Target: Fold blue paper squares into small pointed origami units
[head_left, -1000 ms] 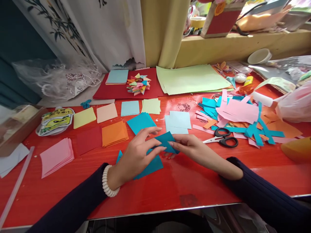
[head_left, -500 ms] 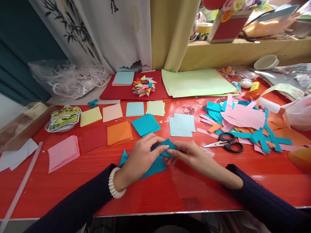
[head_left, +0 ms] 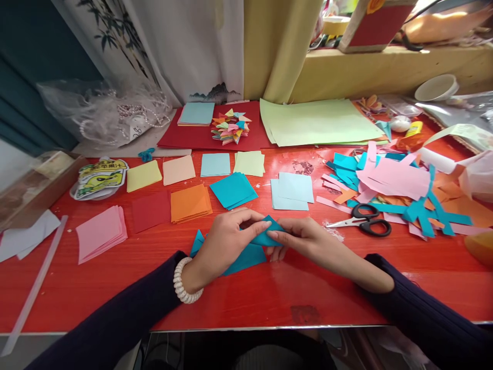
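Far left, red tabletop (head_left: 96, 293): pale plastic strip (head_left: 36, 282) lying aslant, then a fanned pile of pink squares (head_left: 100, 234). Next, a red square (head_left: 151, 211), close in tone to the table, and just beside it a stack of orange squares (head_left: 190, 203). A folded teal point (head_left: 197, 241) shows behind the left wrist.

Left hand (head_left: 227, 236) — fingers curled, thumb pressed on the upper left of a folded teal piece (head_left: 265, 238); some fingertips hidden. Teal stack (head_left: 233, 190) just beyond; a flat teal sheet (head_left: 246, 261) lies below, partly covered by this hand.

Folded piece sits between the two hands, near the table's front. Right hand (head_left: 308, 236) pinches its right side, thumb on top, other fingers bent beneath. Pale blue squares (head_left: 292, 190) overlap behind.

Farther right: black-handled scissors (head_left: 364, 221), blades parted slightly, pointing left — near a heap of coloured offcuts (head_left: 393, 177).
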The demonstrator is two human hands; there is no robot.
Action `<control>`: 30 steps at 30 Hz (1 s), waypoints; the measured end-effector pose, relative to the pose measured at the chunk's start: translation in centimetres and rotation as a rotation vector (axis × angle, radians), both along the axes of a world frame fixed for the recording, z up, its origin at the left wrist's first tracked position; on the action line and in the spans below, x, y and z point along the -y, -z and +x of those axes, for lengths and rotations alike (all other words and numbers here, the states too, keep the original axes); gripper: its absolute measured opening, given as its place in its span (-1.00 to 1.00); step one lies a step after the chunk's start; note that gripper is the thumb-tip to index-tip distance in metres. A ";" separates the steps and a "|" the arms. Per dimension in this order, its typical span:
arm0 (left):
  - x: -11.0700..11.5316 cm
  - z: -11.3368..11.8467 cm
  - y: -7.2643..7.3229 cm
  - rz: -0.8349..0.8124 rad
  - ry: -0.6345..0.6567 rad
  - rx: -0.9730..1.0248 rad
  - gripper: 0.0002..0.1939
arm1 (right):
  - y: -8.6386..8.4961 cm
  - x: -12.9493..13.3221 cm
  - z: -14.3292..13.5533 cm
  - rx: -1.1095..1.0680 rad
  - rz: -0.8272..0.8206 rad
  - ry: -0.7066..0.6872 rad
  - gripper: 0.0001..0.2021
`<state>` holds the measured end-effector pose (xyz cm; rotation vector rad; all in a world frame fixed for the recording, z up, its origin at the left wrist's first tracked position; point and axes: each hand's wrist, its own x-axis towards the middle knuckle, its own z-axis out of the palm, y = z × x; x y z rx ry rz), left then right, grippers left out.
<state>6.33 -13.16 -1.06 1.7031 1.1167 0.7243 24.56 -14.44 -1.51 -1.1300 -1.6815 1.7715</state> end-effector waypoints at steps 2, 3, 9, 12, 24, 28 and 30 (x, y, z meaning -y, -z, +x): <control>0.0 0.0 0.0 -0.016 -0.006 0.004 -0.79 | -0.1 0.0 0.0 0.000 -0.003 -0.001 -0.70; 0.1 0.0 0.0 -0.020 -0.009 0.005 -0.79 | -0.1 0.0 -0.1 -0.002 -0.006 -0.004 -0.70; 0.1 0.1 0.1 -0.035 -0.021 0.003 -0.78 | -0.2 0.0 0.0 -0.020 -0.023 -0.014 -0.70; 0.1 0.1 0.0 -0.037 -0.029 0.001 -0.79 | -0.3 0.0 0.0 -0.023 -0.027 -0.013 -0.70; 0.2 0.0 0.1 -0.072 -0.025 0.030 -0.79 | -0.4 0.1 0.0 -0.016 -0.046 0.000 -0.70; 0.2 0.0 0.0 -0.079 -0.005 0.035 -0.78 | -0.3 0.0 -0.1 -0.015 -0.056 0.005 -0.71; 0.0 -0.1 -0.3 -0.099 0.030 0.015 -0.78 | -0.3 0.0 -0.1 -0.014 -0.053 0.012 -0.72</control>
